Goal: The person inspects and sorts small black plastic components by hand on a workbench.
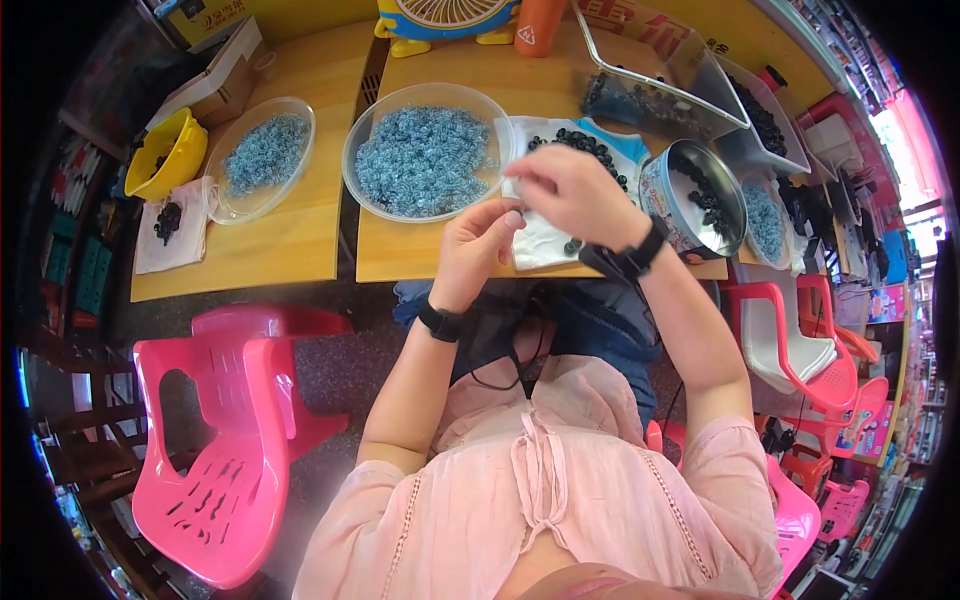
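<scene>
My left hand (474,248) is held up just past the table's near edge, thumb and fingertip pinched together on something too small to name. Close above it, my right hand (585,195) has its fingers curled inward, slightly smeared by motion; what they hold, if anything, cannot be made out. Beneath the right hand lies a white cloth (538,246) with small round black pieces (590,143) on it. Just left of the hands stands a round clear tray (352,190) heaped with small clear-blue pieces (420,160).
A round tin (655,200) with black pieces stands right of the cloth. Clear bins (690,120) sit behind it. Leftward are another clear tray (235,207), a yellow bowl (180,140) and a cloth (170,245). A yellow-blue fan (450,20) stands behind; a pink chair (225,450) is at left.
</scene>
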Demonstrator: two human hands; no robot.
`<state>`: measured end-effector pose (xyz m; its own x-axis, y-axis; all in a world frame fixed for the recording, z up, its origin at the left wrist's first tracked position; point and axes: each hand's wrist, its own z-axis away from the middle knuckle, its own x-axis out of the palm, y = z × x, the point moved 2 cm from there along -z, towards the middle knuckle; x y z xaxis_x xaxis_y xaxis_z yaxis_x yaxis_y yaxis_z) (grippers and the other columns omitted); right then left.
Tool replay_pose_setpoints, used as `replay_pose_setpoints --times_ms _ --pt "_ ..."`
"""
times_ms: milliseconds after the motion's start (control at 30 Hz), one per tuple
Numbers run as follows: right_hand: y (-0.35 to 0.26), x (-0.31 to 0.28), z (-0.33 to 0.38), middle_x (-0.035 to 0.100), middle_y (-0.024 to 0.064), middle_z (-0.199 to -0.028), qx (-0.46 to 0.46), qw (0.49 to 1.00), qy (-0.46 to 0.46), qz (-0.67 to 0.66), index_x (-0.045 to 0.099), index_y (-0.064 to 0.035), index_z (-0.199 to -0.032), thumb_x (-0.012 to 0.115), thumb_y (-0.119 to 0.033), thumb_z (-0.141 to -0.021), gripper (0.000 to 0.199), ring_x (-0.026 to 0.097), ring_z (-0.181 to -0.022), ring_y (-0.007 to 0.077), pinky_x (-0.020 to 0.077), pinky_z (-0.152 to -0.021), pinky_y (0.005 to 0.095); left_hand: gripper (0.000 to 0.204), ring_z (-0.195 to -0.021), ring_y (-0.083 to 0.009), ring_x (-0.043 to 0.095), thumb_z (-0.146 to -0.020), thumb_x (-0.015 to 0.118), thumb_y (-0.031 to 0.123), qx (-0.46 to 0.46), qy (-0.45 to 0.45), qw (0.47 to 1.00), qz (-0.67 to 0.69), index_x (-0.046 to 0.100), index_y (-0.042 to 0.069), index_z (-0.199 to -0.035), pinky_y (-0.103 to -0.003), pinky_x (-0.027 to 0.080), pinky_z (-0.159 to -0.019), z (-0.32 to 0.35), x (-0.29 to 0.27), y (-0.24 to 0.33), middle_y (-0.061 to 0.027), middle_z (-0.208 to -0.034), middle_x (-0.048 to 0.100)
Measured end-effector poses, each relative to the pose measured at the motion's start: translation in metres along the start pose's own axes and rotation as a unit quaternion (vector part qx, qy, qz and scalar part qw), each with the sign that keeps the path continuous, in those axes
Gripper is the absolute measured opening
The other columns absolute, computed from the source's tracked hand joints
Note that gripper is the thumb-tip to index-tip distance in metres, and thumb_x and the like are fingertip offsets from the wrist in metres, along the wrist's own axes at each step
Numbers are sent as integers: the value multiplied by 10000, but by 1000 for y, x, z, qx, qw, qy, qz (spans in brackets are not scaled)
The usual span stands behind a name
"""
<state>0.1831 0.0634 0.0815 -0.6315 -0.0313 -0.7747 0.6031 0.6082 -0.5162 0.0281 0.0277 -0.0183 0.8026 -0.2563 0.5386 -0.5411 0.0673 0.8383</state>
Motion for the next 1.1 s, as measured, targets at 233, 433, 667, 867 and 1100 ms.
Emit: replay_pose_setpoints --times_ms 233,433,667,867,1100 --pt "28 36 -65 650 139 -946 62 944 -119 301 727 -61 -851 607 -168 -762 183 614 -967 314 505 -805 420 235 -616 -30 522 -886 701 109 -5 12 1000 -17 671 25 -1104 -182 425 -553 2 1 -1 12 -845 655" --pt "21 51 -82 696 129 -998 110 909 -199 349 749 -88 -911 652 -213 -734 238 654 -985 311 522 -814 423 232 -606 -34 527 -859 729 94 -6 12 1000 -9 674 25 -1074 -180 421 -542 3 -1 0 19 -825 644" --pt "20 29 -68 690 180 -843 132 971 -114 164 703 -32 -869 635 -236 -738 252 663 -825 362 533 -740 408 230 -613 -40 534 -869 714 86 -1 -1 1000 17 672 21 -1085 -190 428 -551 1 -1 3 11 -837 650" --pt "11 1 -14 662 22 -893 200 953 -45 -221 630 28 -982 676 -67 -825 189 612 -787 65 501 -707 215 232 -637 -61 541 -909 655 74 16 -21 1000 15 653 5 -1130 -203 444 -569 1 -1 4 -47 -914 676" --pt "-21 3 63 685 49 -939 203 888 60 -408 647 38 -1013 670 -15 -877 148 658 -857 87 532 -758 211 225 -649 -76 574 -912 657 84 5 -69 998 3 671 6 -1123 -215 477 -569 10 14 11 -45 -905 682"
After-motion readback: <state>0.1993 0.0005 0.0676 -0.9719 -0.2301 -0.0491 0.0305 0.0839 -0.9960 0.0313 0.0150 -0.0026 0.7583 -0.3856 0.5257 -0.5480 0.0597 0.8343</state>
